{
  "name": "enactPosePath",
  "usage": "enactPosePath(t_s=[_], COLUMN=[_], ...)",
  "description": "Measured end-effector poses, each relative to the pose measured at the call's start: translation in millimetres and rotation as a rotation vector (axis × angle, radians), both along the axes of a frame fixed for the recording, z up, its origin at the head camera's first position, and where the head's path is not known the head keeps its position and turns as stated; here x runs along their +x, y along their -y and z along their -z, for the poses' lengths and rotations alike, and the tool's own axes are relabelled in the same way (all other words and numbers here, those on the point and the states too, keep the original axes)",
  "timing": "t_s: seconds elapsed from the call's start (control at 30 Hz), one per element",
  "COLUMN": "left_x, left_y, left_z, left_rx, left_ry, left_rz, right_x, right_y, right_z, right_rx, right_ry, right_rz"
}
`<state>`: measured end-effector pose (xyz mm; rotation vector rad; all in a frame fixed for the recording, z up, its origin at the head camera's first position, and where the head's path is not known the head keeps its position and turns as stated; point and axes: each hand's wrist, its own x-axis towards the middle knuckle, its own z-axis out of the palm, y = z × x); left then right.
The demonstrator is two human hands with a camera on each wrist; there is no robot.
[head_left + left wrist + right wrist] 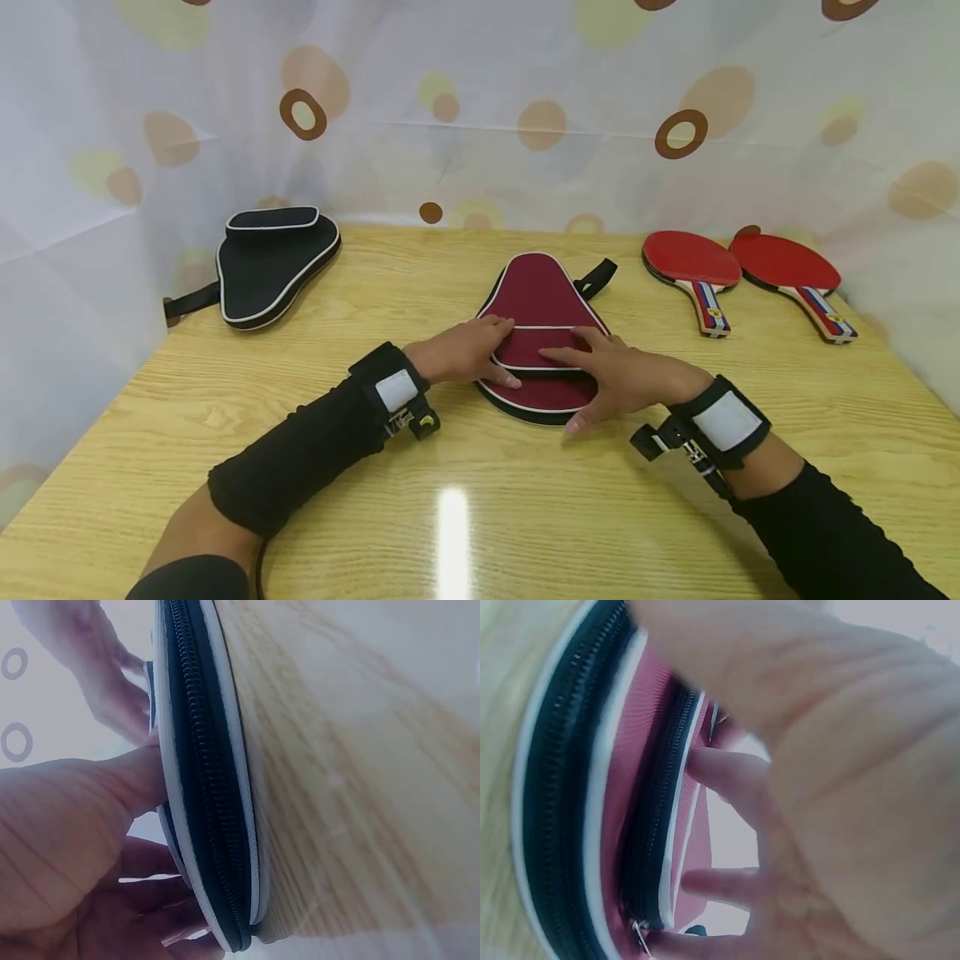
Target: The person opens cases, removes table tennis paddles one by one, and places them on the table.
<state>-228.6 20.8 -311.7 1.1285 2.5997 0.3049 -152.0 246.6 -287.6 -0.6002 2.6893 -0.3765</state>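
Observation:
A dark red table tennis bat case [542, 287] with white piping and a zipped front pocket lies flat on the table, its wide end towards me. My left hand [467, 348] rests on its left part, thumb and fingers spread over the pocket edge. On the right side, my right hand [626, 375] touches the case with spread fingers, its thumb near the lower rim. A black zip [206, 765] runs along the case's side in the left wrist view. The right wrist view shows the pocket zip [656, 817] closed, with fingers lying across the pocket.
A black bat case [273, 262] with white piping lies at the back left, its strap towards the curtain. Two red table tennis bats, a left one [692, 258] and a right one [787, 262], lie at the back right. A spotted curtain [480, 108] hangs behind the wooden table [360, 517].

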Motion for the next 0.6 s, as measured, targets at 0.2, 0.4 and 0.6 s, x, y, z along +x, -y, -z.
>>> enactPosePath(t_s=[0.2,0.4,0.6], left_x=[10.1,36.7,52.3], left_y=[-2,-9,-15], left_z=[0.0,-3.0,-7.9], left_rx=[-0.001,-0.063,-0.151], left_ry=[0.01,0.005,-0.062], left_rz=[0.014,0.035,0.016], right_x=[9.5,9.2,7.5], right_y=[-4,-4,-3], right_z=[2.6,7.1,5.3], right_rx=[-0.009,0.015,0.02], right_ry=[-0.002,-0.054,-0.079], right_rz=[-0.018,-0.027,-0.023])
